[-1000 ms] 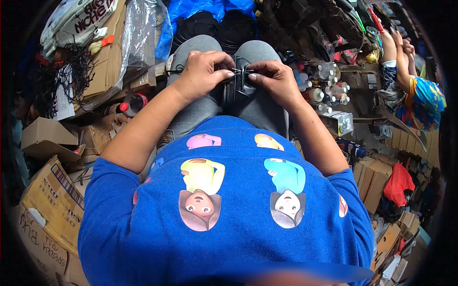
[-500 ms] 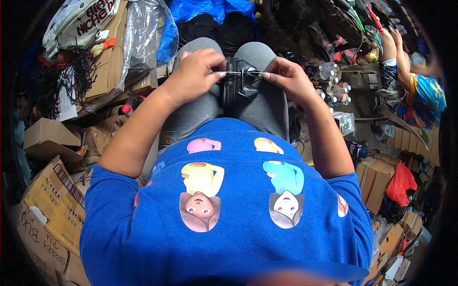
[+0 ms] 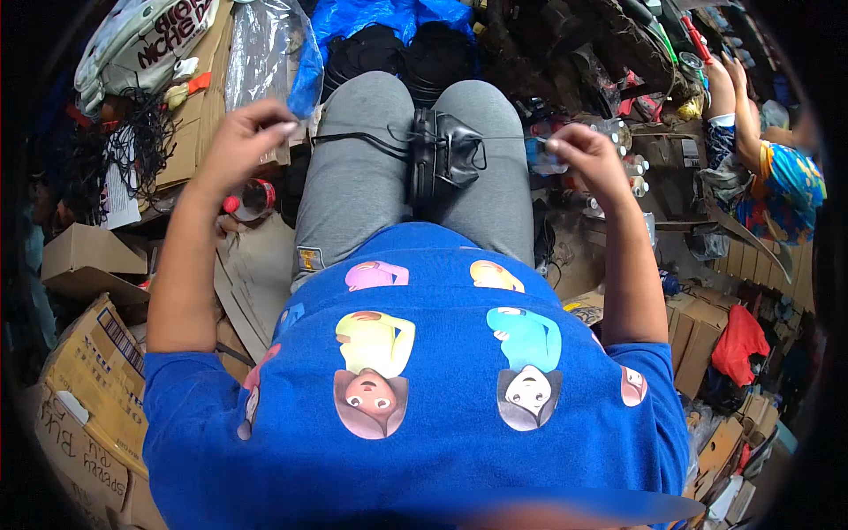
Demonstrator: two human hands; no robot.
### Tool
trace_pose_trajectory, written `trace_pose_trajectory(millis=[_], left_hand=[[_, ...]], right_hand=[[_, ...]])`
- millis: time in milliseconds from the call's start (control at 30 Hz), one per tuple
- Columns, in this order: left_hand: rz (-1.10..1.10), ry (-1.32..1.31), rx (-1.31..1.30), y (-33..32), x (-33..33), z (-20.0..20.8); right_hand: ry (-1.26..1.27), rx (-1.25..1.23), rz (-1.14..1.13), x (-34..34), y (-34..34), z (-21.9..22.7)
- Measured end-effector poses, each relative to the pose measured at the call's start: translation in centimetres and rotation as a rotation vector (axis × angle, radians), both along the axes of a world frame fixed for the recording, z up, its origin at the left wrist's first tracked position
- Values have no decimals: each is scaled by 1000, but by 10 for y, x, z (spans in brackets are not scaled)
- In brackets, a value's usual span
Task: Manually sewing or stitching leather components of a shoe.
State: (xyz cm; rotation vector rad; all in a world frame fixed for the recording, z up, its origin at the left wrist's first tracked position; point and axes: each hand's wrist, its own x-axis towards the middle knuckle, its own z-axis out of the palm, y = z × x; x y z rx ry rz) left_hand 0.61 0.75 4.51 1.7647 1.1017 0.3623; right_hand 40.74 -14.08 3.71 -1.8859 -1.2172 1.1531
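A glossy black leather piece (image 3: 451, 159), shaped like a small shoe upper with a loop on its right side, is held between my knees. My left hand (image 3: 250, 144) is raised left of my thigh, thumb and fingertips pinched and slightly blurred; what they hold is too thin to make out. Dark cord strands (image 3: 367, 138) lie across my left thigh from the leather piece toward that hand. My right hand (image 3: 590, 159) pinches a thin thread (image 3: 512, 138), which stretches taut to the leather piece. A small slim thing shows at its fingertips.
Black round pieces (image 3: 371, 57) and blue plastic (image 3: 353, 13) lie beyond my knees. Cardboard boxes (image 3: 88, 256) and a red-capped bottle (image 3: 252, 200) are at left. Several small bottles (image 3: 638, 165) stand at right, where another person (image 3: 782, 181) sits.
My hands have moved apart from close beside the leather piece, the left going out left and the right out right. Thread and cord now stretch on both sides of it.
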Motion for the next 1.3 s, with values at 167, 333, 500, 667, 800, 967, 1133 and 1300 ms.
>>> trace_pose_trajectory(millis=[167,333,500,667,800,967,1133,1300], left_hand=[[26,-1107,-419,2,35,-13],[62,-1150,-660,9,39,-32],[503,-992,-255,29,-61,-1],[264,-398,94,32,-15,-33],[-577,-109,349,32,82,-34],[-892,360,183,19,139,2],[-893,172,169,4,143,-7],[-778,-4,297,-6,157,-35]], right_hand=[[1010,409,-185,-35,28,-18],[1372,286,23,-25,32,-16],[309,385,-703,62,-28,11],[21,167,-263,40,-6,-8],[-32,-138,589,-20,59,2],[-415,-289,878,-61,86,18],[-297,-60,700,-67,44,6],[-259,66,461,-64,19,-5]])
